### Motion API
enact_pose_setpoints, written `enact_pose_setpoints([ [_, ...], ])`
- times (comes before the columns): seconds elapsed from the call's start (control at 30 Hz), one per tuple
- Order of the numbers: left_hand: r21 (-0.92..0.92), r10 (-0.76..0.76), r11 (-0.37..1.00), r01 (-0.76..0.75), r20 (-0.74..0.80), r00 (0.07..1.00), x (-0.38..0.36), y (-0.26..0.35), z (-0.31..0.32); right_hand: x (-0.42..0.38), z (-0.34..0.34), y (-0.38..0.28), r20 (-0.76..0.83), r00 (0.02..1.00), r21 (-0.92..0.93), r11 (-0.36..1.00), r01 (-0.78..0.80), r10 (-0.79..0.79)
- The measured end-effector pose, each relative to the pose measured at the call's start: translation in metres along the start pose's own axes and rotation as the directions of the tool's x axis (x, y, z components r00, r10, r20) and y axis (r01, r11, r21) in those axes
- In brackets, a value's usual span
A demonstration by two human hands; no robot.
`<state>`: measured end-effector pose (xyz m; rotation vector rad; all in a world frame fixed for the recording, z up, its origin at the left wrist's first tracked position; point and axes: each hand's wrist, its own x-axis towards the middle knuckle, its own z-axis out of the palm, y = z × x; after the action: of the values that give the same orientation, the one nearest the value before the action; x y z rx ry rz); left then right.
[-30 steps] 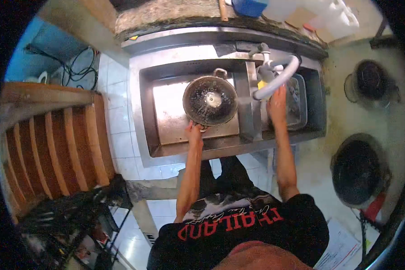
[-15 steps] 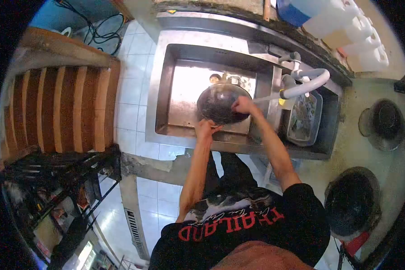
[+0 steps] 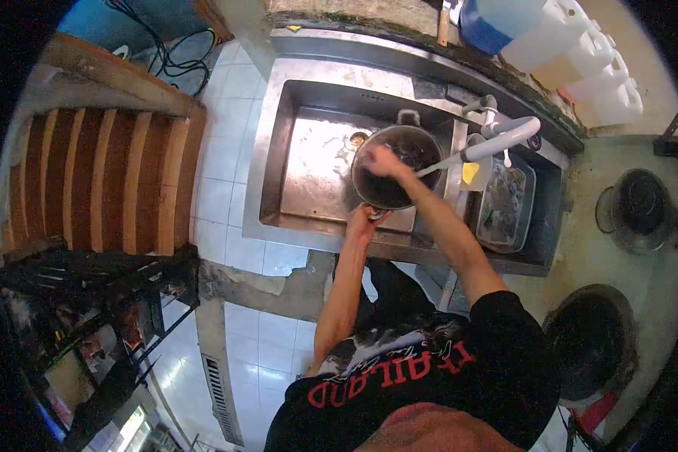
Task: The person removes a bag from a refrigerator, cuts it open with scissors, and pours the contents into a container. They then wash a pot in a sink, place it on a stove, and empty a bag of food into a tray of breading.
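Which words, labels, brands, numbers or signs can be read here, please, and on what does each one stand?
"THAILAND": red capitals, upside down in this view, on the black T-shirt.
White script beside it: too blurred to read.
White jugs: no lettering I can make out.

Well left of the left hand (image 3: 363,220) is a brown wooden frame of parallel slats (image 3: 138,181), with looped black cable (image 3: 160,59) beyond it. Ahead and right of the right hand (image 3: 384,160) are a wooden-handled tool (image 3: 443,32) and white plastic jugs (image 3: 618,104). Well to its right are a round dark pan (image 3: 642,200) and a larger dark round vessel (image 3: 589,343).
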<state>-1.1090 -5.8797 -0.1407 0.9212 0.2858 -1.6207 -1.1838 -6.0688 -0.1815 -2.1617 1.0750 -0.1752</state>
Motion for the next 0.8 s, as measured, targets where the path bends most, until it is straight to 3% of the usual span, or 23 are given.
enact_pose_setpoints([
  [0.07,0.027,0.031,0.999,-0.029,-0.072,0.997,0.018,0.004,-0.016,-0.024,-0.006,-0.031,0.312,0.946,0.237,0.971,0.014,-0.09],
  [0.1,0.037,0.045,0.998,-0.042,-0.111,0.993,0.023,0.007,-0.025,-0.03,0.002,-0.014,0.481,0.867,0.07,0.991,0.111,-0.131],
  [0.17,0.1,0.202,0.975,-0.198,-0.032,0.979,0.006,0.028,-0.017,-0.029,-0.032,0.037,0.429,0.901,-0.25,0.967,0.056,0.058],
  [0.2,0.129,0.275,0.953,-0.274,0.011,0.961,-0.003,0.036,-0.008,-0.022,-0.043,0.042,0.263,0.96,-0.292,0.956,-0.016,0.096],
  [0.23,0.168,0.232,0.961,-0.222,-0.042,0.972,-0.005,0.039,0.0,-0.015,-0.055,0.046,0.089,0.987,-0.308,0.946,-0.098,0.131],
  [0.27,0.145,0.21,0.969,-0.2,-0.055,0.976,-0.005,0.038,0.009,-0.002,-0.066,0.029,-0.219,0.966,-0.183,0.967,-0.18,0.139],
  [0.33,0.109,0.157,0.983,-0.148,-0.08,0.984,-0.006,0.031,0.024,0.019,-0.028,0.015,-0.497,0.859,-0.173,0.984,0.037,-0.12],
  [0.4,0.131,0.191,0.975,-0.177,-0.101,0.976,0.008,0.026,0.011,0.009,0.014,-0.006,-0.443,0.864,0.086,0.948,0.307,-0.24],
  [0.43,0.141,0.201,0.973,-0.183,-0.119,0.972,0.009,0.023,0.002,-0.017,0.017,-0.018,-0.169,0.964,0.165,0.959,0.233,-0.205],
  [0.47,0.154,0.208,0.969,-0.191,-0.102,0.973,0.005,0.027,-0.003,-0.039,0.006,-0.031,0.122,0.977,0.216,0.966,0.145,-0.174],
  [0.5,0.164,0.22,0.965,-0.205,-0.082,0.972,0.0,0.037,-0.007,-0.054,-0.016,-0.036,0.341,0.928,0.08,0.988,0.129,-0.149],
  [0.57,0.236,0.202,0.956,-0.177,-0.086,0.976,-0.001,0.049,-0.011,-0.039,-0.042,0.004,0.339,0.934,-0.255,0.967,-0.027,0.116],
  [0.6,0.255,0.212,0.949,-0.183,-0.092,0.973,-0.004,0.045,-0.006,-0.03,-0.048,0.02,0.305,0.92,-0.409,0.906,-0.109,0.248],
  [0.63,0.279,0.224,0.941,-0.191,-0.091,0.97,-0.006,0.039,0.004,-0.018,-0.044,0.027,0.03,0.994,-0.305,0.948,-0.087,0.1],
  [0.67,0.303,0.236,0.932,-0.2,-0.084,0.968,-0.006,0.034,0.013,-0.001,-0.033,0.029,-0.268,0.963,-0.214,0.976,-0.032,-0.027],
  [0.7,0.273,0.204,0.948,-0.165,-0.122,0.971,-0.006,0.027,0.017,0.01,-0.016,0.028,-0.55,0.827,-0.145,0.989,0.043,-0.116],
  [0.77,0.208,0.147,0.972,-0.106,-0.19,0.971,0.0,0.021,0.025,0.011,0.025,-0.003,-0.543,0.834,0.062,0.986,0.152,-0.095],
  [0.8,0.214,0.158,0.97,-0.118,-0.177,0.971,0.005,0.021,0.014,0.003,0.055,0.006,-0.424,0.894,0.171,0.957,0.235,-0.144],
])
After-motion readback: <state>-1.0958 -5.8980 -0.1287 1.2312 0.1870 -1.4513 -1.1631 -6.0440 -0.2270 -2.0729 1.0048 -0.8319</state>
